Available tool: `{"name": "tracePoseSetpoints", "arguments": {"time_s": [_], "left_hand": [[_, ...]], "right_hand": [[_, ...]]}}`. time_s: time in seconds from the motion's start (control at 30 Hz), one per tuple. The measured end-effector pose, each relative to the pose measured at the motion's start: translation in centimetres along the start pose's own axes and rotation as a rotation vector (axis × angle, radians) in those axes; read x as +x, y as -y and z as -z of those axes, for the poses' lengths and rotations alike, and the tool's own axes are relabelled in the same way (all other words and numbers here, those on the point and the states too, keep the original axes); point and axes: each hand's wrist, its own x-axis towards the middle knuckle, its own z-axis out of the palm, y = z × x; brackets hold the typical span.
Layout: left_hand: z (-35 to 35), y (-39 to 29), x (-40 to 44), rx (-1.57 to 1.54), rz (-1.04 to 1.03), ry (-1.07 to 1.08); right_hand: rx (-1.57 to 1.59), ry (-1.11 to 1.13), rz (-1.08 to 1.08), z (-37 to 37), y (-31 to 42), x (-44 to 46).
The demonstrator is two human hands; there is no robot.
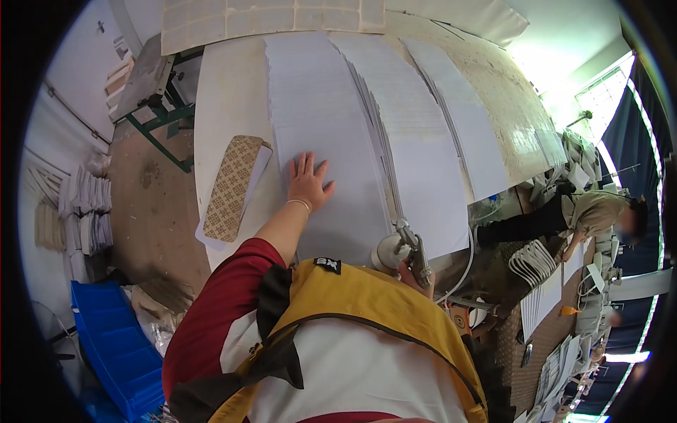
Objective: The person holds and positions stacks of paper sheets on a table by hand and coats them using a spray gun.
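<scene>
My left hand [309, 185] lies flat with spread fingers on the nearest overlapping row of white sheets [335, 151]. At the table's near edge my right hand [417, 278], partly hidden by the apron, is closed around a metal spray gun [416, 248]. A round whitish cup [388, 252] is attached to the gun. Left of my left hand lies a rounded, brown patterned board [234, 187] over a white piece. Two more rows of layered sheets, a middle row [416, 151] and a far row [465, 127], fan out to the right.
The pale worktable [233, 77] is in front of me. A thin hose [467, 271] hangs at its right edge. A green-legged stand [159, 120] and a blue bin [113, 345] are on the left. Another person [592, 215] bends over a lower table [504, 317] at right.
</scene>
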Motion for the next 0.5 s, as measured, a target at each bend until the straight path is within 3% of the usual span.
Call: {"name": "tracePoseSetpoints", "arguments": {"time_s": [0.1, 0.27, 0.5], "left_hand": [[0.0, 0.0, 0.0, -0.007, 0.002, -0.002], [0.0, 0.0, 0.0, -0.013, -0.006, -0.011], [0.0, -0.1, 0.1, -0.012, 0.021, 0.016]], "right_hand": [[0.072, -0.043, -0.133, 0.2, 1.0, -0.1], [-0.021, -0.019, -0.137, 0.3, 1.3, 0.0], [-0.079, 0.078, 0.037, -1.1, 0.8, 0.2]]}}
